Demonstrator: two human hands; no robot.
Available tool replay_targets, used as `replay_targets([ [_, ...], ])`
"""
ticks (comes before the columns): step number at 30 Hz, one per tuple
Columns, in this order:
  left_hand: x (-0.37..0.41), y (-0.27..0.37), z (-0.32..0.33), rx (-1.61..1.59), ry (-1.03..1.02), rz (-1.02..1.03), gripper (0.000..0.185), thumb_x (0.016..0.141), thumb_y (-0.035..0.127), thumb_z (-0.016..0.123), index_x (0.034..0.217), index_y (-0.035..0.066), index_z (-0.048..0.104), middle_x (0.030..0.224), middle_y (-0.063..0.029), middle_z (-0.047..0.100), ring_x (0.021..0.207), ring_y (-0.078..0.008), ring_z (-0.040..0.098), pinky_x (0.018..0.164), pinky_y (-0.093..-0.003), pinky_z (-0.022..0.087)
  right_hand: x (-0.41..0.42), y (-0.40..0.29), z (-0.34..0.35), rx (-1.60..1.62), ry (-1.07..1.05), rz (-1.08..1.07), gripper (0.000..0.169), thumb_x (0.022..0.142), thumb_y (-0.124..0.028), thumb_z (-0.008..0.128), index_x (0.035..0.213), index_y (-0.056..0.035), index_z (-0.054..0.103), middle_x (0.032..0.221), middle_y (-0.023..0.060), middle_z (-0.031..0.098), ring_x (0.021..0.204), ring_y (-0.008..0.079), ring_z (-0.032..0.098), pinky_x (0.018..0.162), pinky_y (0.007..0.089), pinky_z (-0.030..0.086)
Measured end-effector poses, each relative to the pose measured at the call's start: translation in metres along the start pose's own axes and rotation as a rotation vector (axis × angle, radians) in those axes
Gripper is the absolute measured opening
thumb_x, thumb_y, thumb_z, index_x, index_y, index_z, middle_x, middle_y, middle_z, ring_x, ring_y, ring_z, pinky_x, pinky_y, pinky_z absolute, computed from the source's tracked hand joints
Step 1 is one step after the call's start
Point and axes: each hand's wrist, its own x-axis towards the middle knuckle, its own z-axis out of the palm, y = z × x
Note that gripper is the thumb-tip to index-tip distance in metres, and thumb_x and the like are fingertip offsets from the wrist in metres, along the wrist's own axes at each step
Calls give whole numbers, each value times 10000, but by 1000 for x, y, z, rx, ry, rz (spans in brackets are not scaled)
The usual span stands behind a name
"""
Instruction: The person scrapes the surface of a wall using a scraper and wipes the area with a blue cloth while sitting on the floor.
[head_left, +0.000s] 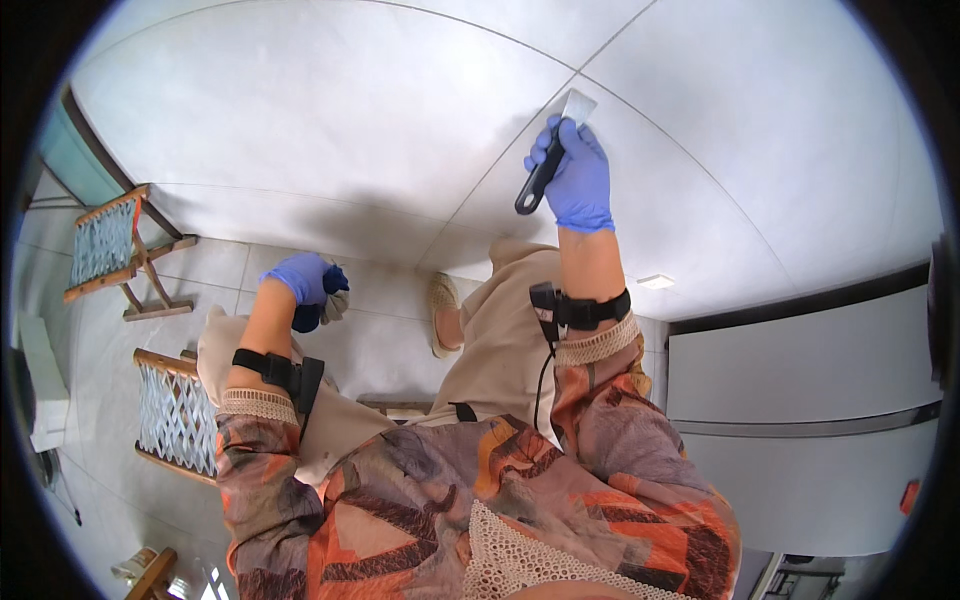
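A blue glove covers my right hand (576, 172), which is closed around the black handle of a scraper (541, 174). The scraper's flat metal blade points up, at or close to the pale tiled wall (360, 97), just below where the joints cross; whether it touches cannot be told. My left hand (301, 279), also in a blue glove, grips a bunched dark blue and grey cloth (330, 298) low on the left, above the floor. Its fingertips are partly hidden by the cloth.
Two folding stools with woven seats stand at the left, one near the wall (103, 238), one beside my leg (176, 405). A white wall socket or switch plate (655, 281) sits low on the wall. A pale two-door cabinet or refrigerator (802, 360) stands at the right.
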Motion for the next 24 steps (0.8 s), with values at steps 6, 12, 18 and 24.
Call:
replay_targets([
  [6,1,-2,-2,-22,12,-10,311,686,138,667,995,101,688,966,-148,675,898,-300,650,799,-359,516,-9,15,-13,-9,32,129,161,929,-206,533,958,-51,567,738,71,561,619,200,529,586,353,448],
  [12,-6,-3,1,-58,-22,1,291,711,119,649,1000,112,689,963,-136,678,883,-291,654,792,-360,518,5,-14,6,31,-24,-28,185,931,-205,521,970,-28,558,740,78,553,632,213,531,604,362,453],
  [18,-10,7,-9,-61,-2,0,286,706,123,659,991,110,691,969,-133,680,886,-286,654,795,-355,517,-5,13,-11,59,29,108,135,932,-150,519,946,-23,561,705,84,566,577,191,537,536,345,466],
  [24,1,-11,7,-8,-29,36,326,698,118,664,1023,106,680,980,-143,677,886,-282,655,798,-357,518,-1,-1,4,33,-17,9,158,938,-174,511,963,-26,559,735,83,568,603,197,532,580,349,463],
])
